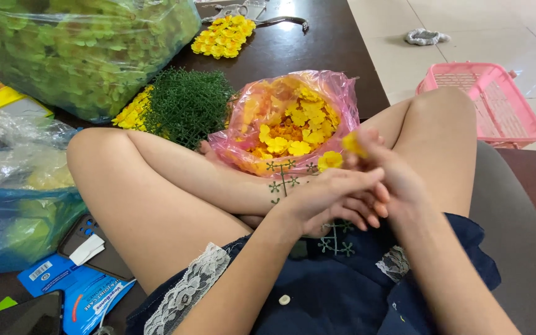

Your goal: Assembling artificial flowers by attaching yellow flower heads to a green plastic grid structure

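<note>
I sit cross-legged with both hands together over my lap. My left hand (pixel 330 198) grips a thin green plastic stem frame (pixel 282 178) that runs under the fingers and shows again below them. One yellow fabric flower (pixel 330 160) sits on the frame just above that hand. My right hand (pixel 387 177) pinches a second yellow flower (pixel 352 144) at its fingertips, close to the frame's top. Right behind my hands lies an open pink plastic bag (pixel 342 93) full of yellow flowers.
A green artificial grass mat (pixel 187 105) and a loose pile of yellow flowers (pixel 223 36) lie on the dark table. A big clear bag of green pieces (pixel 82 49) sits far left, a blue bag (pixel 13 217) nearer. A pink basket (pixel 491 102) stands on the right.
</note>
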